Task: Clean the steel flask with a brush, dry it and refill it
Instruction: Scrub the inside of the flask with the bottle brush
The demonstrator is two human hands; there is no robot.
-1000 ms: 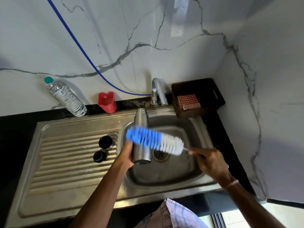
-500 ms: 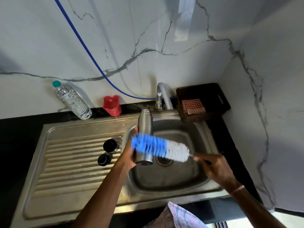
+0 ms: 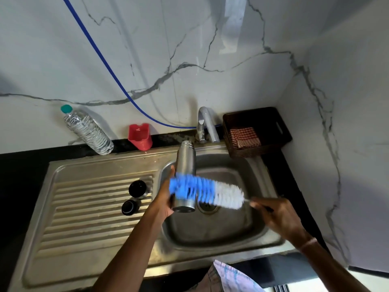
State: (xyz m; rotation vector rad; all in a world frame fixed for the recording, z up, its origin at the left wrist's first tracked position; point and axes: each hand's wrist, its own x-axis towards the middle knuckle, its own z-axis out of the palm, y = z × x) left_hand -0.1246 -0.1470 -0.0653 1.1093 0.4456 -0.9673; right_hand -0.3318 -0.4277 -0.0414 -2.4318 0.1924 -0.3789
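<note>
The left hand [image 3: 163,204] gripped the flask [image 3: 185,162] over the sink [image 3: 210,234]: plain steel, uncapped, mouth at the far end. The right hand [image 3: 280,218] clasped the brush [image 3: 219,193] (blue bristles, white near the handle), laid across the flask's lower body.

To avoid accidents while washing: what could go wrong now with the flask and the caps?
1. The left hand holds the steel flask low on its body, above the sink; the brush, pressed across it by the right hand, might knock it loose.
2. The two black caps lie on the drainboard beside the left forearm, which could sweep them off.
</note>
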